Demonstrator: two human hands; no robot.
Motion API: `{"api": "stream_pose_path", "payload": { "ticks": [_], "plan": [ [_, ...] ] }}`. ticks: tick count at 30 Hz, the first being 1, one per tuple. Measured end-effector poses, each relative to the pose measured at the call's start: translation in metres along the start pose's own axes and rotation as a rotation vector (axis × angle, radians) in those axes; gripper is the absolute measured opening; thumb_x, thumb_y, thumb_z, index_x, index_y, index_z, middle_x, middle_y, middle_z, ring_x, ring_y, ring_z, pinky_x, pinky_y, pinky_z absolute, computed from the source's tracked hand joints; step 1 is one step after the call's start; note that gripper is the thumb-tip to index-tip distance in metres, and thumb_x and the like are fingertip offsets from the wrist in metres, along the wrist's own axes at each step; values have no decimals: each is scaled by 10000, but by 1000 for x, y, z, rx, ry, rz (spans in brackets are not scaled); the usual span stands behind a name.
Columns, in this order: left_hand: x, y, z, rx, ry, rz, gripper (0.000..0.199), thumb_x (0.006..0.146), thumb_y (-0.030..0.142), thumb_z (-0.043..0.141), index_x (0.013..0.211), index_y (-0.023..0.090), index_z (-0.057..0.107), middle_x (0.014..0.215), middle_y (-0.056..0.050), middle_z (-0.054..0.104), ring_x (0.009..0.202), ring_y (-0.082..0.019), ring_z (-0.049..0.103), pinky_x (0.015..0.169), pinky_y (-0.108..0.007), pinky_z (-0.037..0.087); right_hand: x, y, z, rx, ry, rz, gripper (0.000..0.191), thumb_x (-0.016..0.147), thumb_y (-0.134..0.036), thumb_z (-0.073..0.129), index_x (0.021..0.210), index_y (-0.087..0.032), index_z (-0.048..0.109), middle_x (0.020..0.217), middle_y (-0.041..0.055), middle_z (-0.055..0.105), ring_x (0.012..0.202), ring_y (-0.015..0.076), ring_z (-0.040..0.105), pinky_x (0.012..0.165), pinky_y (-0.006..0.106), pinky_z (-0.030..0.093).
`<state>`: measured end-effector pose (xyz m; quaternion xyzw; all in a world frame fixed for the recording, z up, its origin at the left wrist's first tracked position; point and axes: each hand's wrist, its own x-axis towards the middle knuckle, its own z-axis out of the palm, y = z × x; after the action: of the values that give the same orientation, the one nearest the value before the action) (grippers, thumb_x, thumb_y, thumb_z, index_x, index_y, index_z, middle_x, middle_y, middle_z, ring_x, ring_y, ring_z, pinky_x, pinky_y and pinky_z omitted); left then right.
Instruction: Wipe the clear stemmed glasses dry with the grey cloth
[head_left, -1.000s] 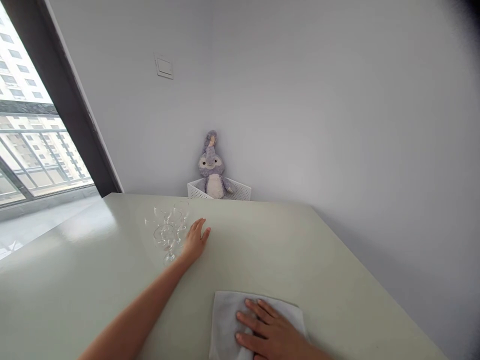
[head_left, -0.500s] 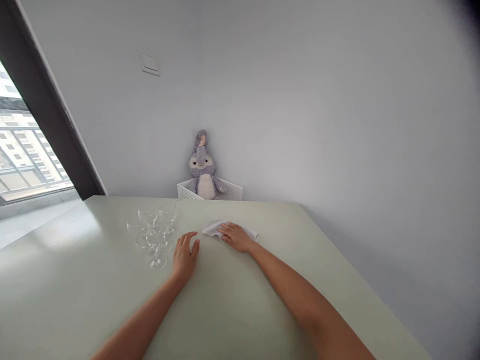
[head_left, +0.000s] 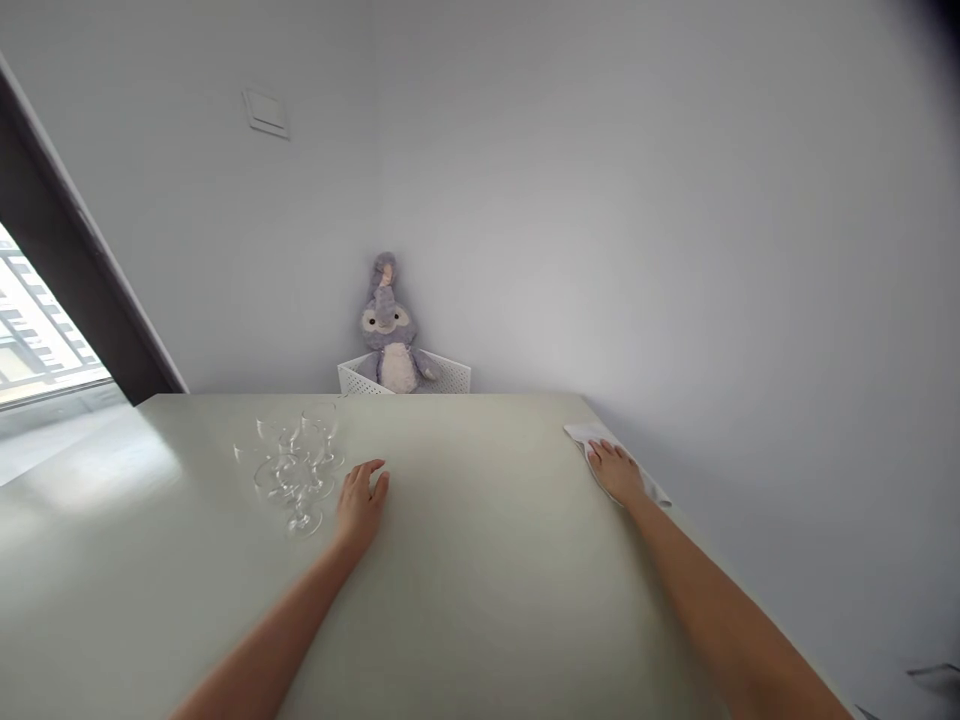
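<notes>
A thin white cloth (head_left: 651,482) lies on the pale green table at its right edge. My right hand (head_left: 616,472) rests flat on top of it, fingers stretched out and pressing it to the surface. My left hand (head_left: 361,505) is on the table near the middle, thumb apart from the fingers, with nothing in it. Just left of that hand stand several clear stemmed glasses (head_left: 304,515), grouped close together; their outlines overlap, and the hand does not appear to touch them.
The table (head_left: 465,580) meets a grey wall along its right side. Behind its far edge, a grey plush toy (head_left: 397,365) sits in a white perforated basket (head_left: 454,378). A dark-framed window (head_left: 45,320) is at the left, and a switch (head_left: 266,112) is on the wall.
My right hand has slid the white cloth from the table's middle to its right edge. My left hand stays beside the glasses. The view has turned slightly right.
</notes>
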<state>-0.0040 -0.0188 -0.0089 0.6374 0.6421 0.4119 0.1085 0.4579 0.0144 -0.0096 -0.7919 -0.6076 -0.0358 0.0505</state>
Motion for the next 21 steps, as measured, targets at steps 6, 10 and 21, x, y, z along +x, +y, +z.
{"api": "stream_pose_path", "payload": {
  "ticks": [6, 10, 21],
  "plan": [
    [0, 7, -1, 28, 25, 49, 302, 819, 368, 364, 1020, 200, 513, 1020, -66, 552, 960, -219, 502, 794, -363, 411, -45, -66, 8, 5, 34, -173, 442, 885, -371, 197, 1295, -284, 337, 1348, 45, 355, 1211, 261, 311, 946, 421, 260],
    [-3, 9, -3, 52, 50, 143, 287, 819, 338, 372, 1024, 200, 517, 1008, -65, 559, 966, -222, 496, 820, -373, 397, -79, -153, 0, 81, 6, -421, 425, 891, -396, 189, 1285, -338, 337, 1366, 11, 328, 1230, 255, 284, 959, 421, 232],
    [-19, 37, -16, -521, 113, -60, 224, 756, 346, 453, 911, 203, 528, 939, -66, 573, 925, -200, 523, 796, -369, 420, -170, -261, -20, 284, 39, -891, 409, 897, -332, 223, 1243, -220, 411, 1337, 45, 376, 1207, 217, 312, 978, 380, 217]
  ]
}}
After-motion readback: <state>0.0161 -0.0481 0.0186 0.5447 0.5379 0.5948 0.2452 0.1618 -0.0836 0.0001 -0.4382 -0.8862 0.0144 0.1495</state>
